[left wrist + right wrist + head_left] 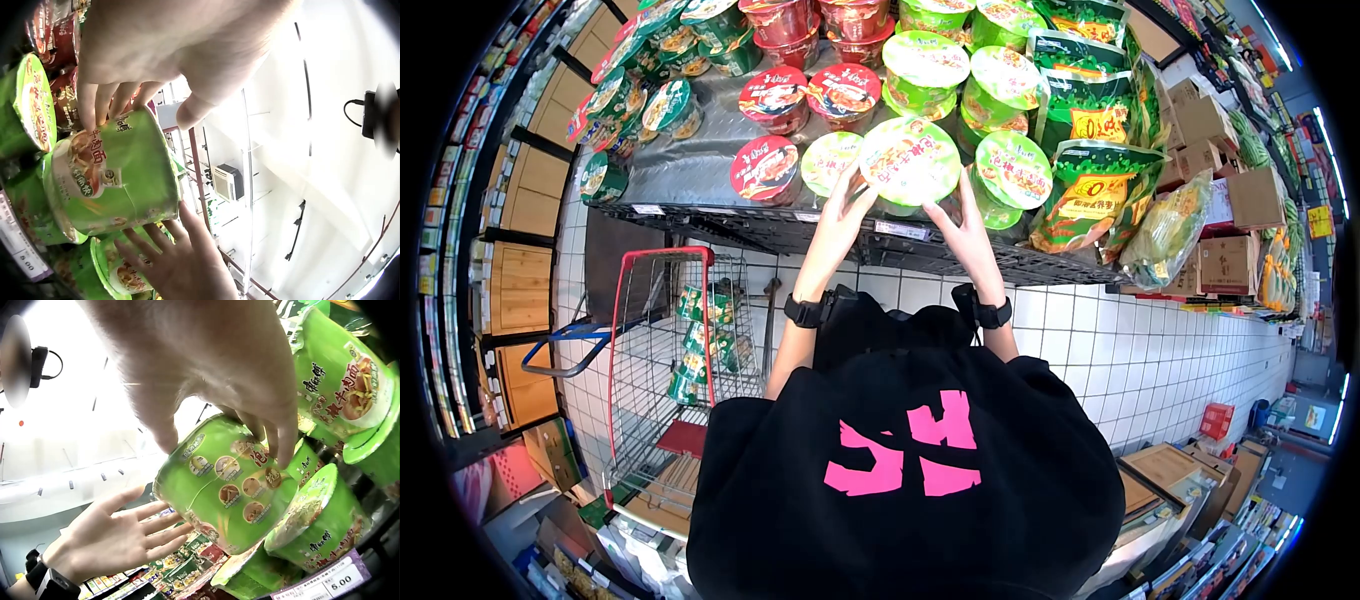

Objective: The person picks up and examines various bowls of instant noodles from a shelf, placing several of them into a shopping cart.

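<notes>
A green instant noodle tub (910, 162) with a pale printed lid is held between both hands at the shelf's front. The left hand (840, 225) grips its left side, with fingers along the wall and thumb toward the near side. On the opposite side, the right hand (972, 238) holds it the same way. Both wrist views show the tub's green wall (137, 169) between the hands. Matching green tubs flank it, one at the left (828, 162) partly behind the left hand's fingers and one at the right (1014, 170).
Red noodle tubs (766, 170) and dark green tubs (670, 108) stand farther left on the shelf (690, 180). Green snack bags (1100, 190) fill its right. A wire cart (625, 350) holding several green tubs (692, 340) stands at the person's left. Price tags (340, 582) line the shelf edge.
</notes>
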The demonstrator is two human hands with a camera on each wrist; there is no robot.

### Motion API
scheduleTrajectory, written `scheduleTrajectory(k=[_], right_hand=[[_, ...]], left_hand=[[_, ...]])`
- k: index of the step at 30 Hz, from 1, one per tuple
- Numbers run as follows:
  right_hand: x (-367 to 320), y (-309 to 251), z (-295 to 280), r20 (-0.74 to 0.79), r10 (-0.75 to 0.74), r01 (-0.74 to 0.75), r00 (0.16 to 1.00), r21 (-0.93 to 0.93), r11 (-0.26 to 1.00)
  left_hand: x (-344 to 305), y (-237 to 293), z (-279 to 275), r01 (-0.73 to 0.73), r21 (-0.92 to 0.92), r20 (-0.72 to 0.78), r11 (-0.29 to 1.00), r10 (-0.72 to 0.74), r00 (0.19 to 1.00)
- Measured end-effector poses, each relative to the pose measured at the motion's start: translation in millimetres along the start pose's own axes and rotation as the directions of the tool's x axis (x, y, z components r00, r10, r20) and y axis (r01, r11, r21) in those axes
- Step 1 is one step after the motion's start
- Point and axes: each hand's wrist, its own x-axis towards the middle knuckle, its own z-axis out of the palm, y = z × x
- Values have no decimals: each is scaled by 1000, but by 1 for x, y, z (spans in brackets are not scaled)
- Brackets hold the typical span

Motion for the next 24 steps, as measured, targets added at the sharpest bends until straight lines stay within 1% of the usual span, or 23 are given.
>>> scheduleTrajectory(k=[4,6,7,8,10,13,18,20,22,24], right_hand=[[-9,0,3,37,-11,10,999,9,1000],[-12,2,6,45,-40,42,998,-42,998],[-16,-7,7,79,9,-6,997,-35,999],[-17,-5,10,85,12,-9,996,-34,999],[-18,-2,16,119,-34,38,992,-31,999],[-19,-4,27,172,-26,30,985,-19,999],[-18,-3,51,281,-7,26,960,-64,998],[-17,-6,65,313,-13,34,950,-61,998],[-14,-6,76,385,11,14,923,-64,998],[-14,-6,91,410,14,25,912,-88,996]], left_hand=[[-18,6,-5,-1,45,-1,999,1,1000],[-28,11,-8,8,67,-16,998,-7,1000],[-32,11,-11,0,64,-15,998,1,1000],[-36,11,-13,-7,61,-15,998,8,1000],[-45,15,-18,-17,77,-28,997,20,999],[-58,18,-29,-10,125,-84,992,20,996],[-83,29,-48,-2,103,-166,995,19,986],[-93,28,-58,-3,80,-228,997,21,973],[-103,34,-66,5,80,-263,997,16,965],[-114,43,-74,15,98,-308,995,16,951]])
